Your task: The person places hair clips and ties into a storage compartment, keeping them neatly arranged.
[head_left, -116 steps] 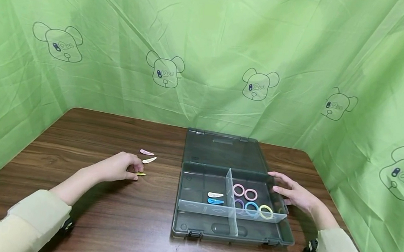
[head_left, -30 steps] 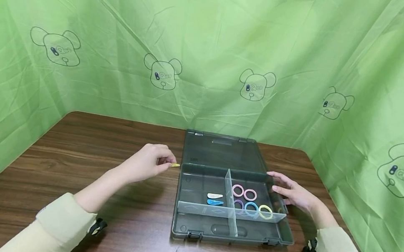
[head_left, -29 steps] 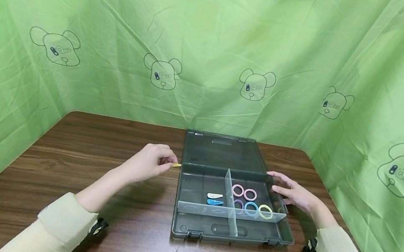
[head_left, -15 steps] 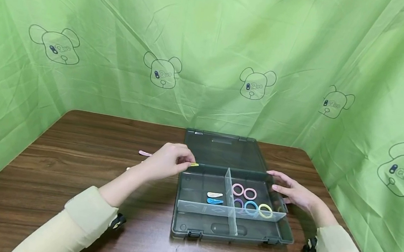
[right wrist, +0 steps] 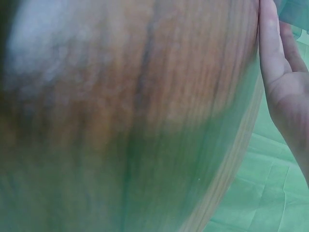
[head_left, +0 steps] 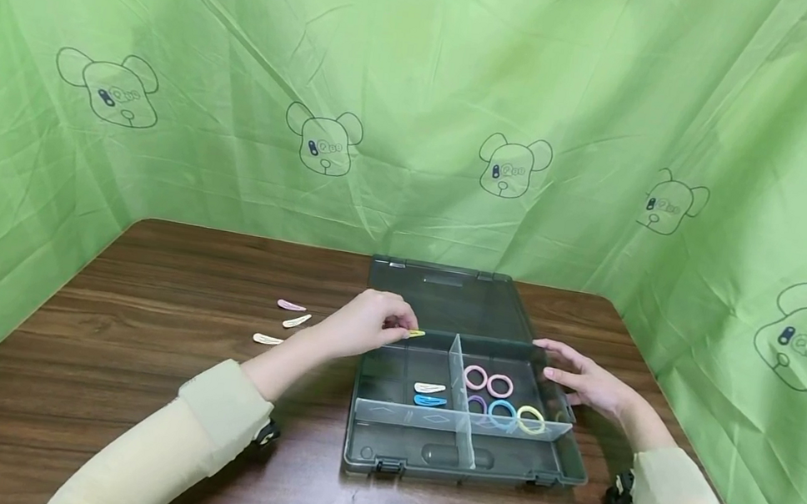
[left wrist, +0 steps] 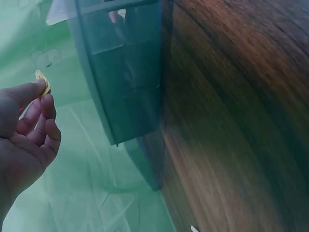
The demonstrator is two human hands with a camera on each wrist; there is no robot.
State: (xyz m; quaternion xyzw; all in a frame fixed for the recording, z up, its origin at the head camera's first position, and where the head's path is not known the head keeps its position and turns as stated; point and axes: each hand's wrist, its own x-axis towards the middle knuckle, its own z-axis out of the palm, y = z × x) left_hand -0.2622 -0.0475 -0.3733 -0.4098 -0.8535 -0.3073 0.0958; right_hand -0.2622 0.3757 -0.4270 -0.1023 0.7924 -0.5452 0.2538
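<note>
My left hand (head_left: pixel 374 321) pinches a yellow snap hair clip (head_left: pixel 416 333) between thumb and forefinger, above the back left compartment of a grey see-through divided box (head_left: pixel 365 466). In the left wrist view the same yellow clip (left wrist: pixel 42 83) stands up from the fingertips. A white clip (head_left: pixel 430 388) and a blue clip (head_left: pixel 430 401) lie side by side in that compartment. Two pink hair ties (head_left: pixel 475 378), a purple one, a blue one (head_left: pixel 501 414) and a yellow one (head_left: pixel 531 420) lie in the back right compartment. My right hand (head_left: pixel 587 381) rests against the box's right side, fingers loosely extended.
On the wooden table (head_left: pixel 136 337), left of the box, lie a pink-purple clip (head_left: pixel 291 305), a cream clip (head_left: pixel 297 320) and a pale peach clip (head_left: pixel 267 340). The box's lid (head_left: pixel 446 299) lies opened toward the green curtain (head_left: pixel 425 78) behind the table.
My left hand picked up the yellow clip from the table and carried it right, over the box's back left compartment. The right hand has stayed at the box's side.
</note>
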